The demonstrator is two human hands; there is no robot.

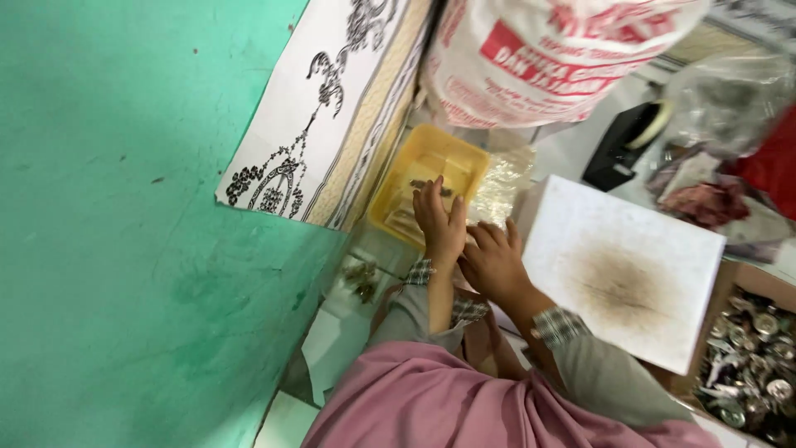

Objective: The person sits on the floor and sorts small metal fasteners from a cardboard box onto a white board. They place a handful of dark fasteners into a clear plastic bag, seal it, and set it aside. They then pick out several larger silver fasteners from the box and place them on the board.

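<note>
Reaching into the yellow tray (390, 195), the left hand (439, 217) lies flat, fingers pressed together, over small dark pieces (429, 184) at its fingertips. Right hand (493, 261) rests loosely spread just beside the tray, near the white board (622, 265). Risk (judged): a sweep may scatter pieces over the tray's rim.

small home workshop: box of metal parts (750, 365), printed sack (547, 54), stained work board (622, 265)
</note>
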